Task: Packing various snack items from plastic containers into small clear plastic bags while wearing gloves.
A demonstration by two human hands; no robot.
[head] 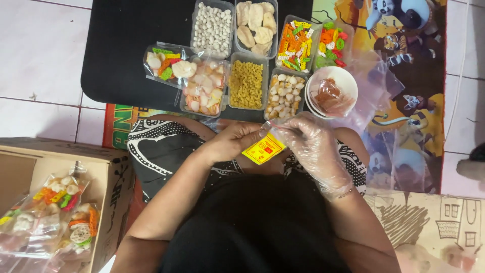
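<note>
My left hand is bare and pinches the top edge of a small clear plastic bag with a yellow and red label, held over my lap. My right hand wears a thin clear plastic glove and grips the same bag's upper right edge. The two hands meet at the bag's mouth, just below a row of clear tubs of dry crackers.
A black mat carries tubs of white pellets, pale chips, coloured crackers and a filled bag. A white bowl sits at right. A cardboard box at left holds packed bags.
</note>
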